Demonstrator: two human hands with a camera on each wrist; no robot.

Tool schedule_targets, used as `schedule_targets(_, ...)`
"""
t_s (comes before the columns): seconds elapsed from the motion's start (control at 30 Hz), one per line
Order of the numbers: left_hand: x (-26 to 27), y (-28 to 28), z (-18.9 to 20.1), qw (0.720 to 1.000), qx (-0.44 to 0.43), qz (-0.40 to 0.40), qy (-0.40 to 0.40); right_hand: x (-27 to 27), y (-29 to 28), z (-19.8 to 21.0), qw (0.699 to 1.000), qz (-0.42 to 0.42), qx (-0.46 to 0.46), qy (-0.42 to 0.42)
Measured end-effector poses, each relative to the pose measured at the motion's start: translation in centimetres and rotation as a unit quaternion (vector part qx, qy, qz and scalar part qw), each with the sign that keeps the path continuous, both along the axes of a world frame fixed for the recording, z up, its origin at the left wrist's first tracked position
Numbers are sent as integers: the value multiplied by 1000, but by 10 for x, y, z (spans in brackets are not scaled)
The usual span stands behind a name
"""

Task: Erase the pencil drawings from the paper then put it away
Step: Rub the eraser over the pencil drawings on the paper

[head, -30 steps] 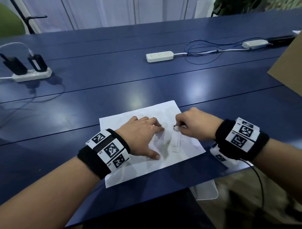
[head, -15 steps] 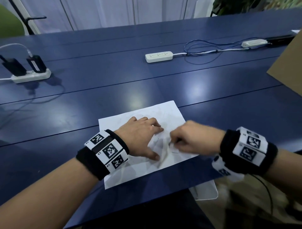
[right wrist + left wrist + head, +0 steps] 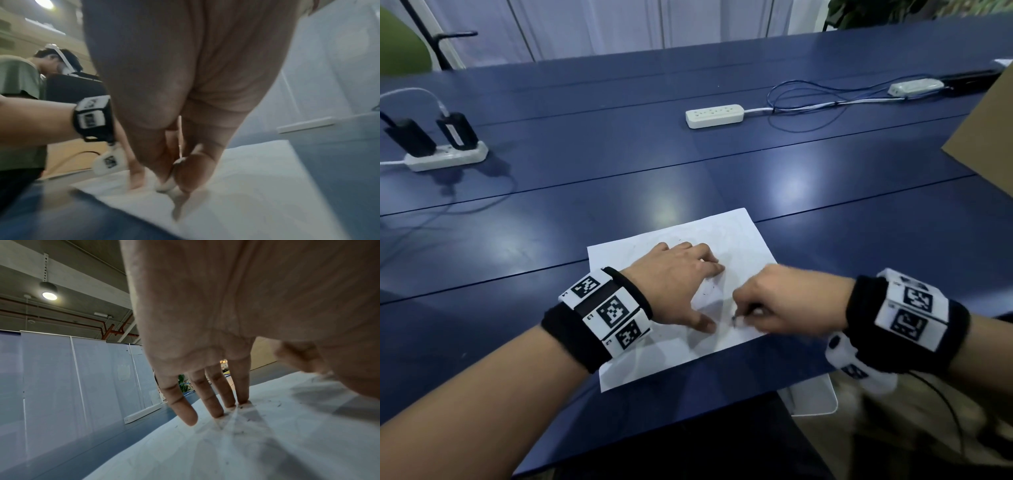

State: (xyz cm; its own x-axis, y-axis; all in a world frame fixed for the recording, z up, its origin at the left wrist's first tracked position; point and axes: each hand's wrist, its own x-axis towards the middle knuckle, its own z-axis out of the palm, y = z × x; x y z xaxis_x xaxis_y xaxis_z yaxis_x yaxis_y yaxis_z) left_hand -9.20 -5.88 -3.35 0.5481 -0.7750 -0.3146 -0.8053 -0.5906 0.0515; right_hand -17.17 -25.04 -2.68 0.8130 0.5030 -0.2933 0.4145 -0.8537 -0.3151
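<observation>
A white sheet of paper with faint pencil marks and dark eraser crumbs lies near the front edge of the blue table. My left hand lies flat on the paper with straight, spread fingers, pressing the paper down. Just right of it, my right hand pinches a small white eraser and presses it on the sheet near the paper's front right edge. In the right wrist view the eraser sits between thumb and fingers, against the paper.
A white power strip with cables lies at the back centre. Another strip with two black adapters stands at the left. A brown cardboard panel leans in at the right. A white object shows below the table edge.
My right hand has slid the eraser toward me and slightly left along the paper, from beside the left fingertips to near the left thumb. The left hand has stayed pressed in place.
</observation>
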Motion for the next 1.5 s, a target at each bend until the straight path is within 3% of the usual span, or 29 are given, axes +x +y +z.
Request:
schedule_targets(0.1,-1,0,0,1000,-2,-1,-2,28,-20,-1,991,-101,-33,-77)
schedule_targets(0.17,-1,-1,0,1000,1,-1,-2,34,-26,-4,987,-121,-27,-99)
schedule_targets(0.37,0,-1,0,1000,4,2,-1,2,-6,0,1000,-16,5,-4)
schedule_targets(0.53,-2,0,1,1000,8,2,-2,32,-30,2,986,-149,-16,-75)
schedule_targets(0.73,0,-1,1,1000,12,2,-2,-2,-6,2,1000,0,12,5)
schedule_targets(0.87,-1,-2,1,1000,11,2,-4,27,-27,2,990,-122,-23,-61)
schedule_targets(0.93,-2,-2,2,1000,11,3,-4,33,-33,0,987,-139,-30,-74)
schedule_targets(1.1,-1,-2,1,1000,13,3,-3,-2,-7,1,1000,1,2,2)
schedule_targets(1.33,-2,-2,2,1000,16,0,-7,30,-27,-1,988,-116,-42,-88)
schedule_targets(1.5,0,-2,1,1000,14,-1,-6,-5,-9,1,1000,8,11,13)
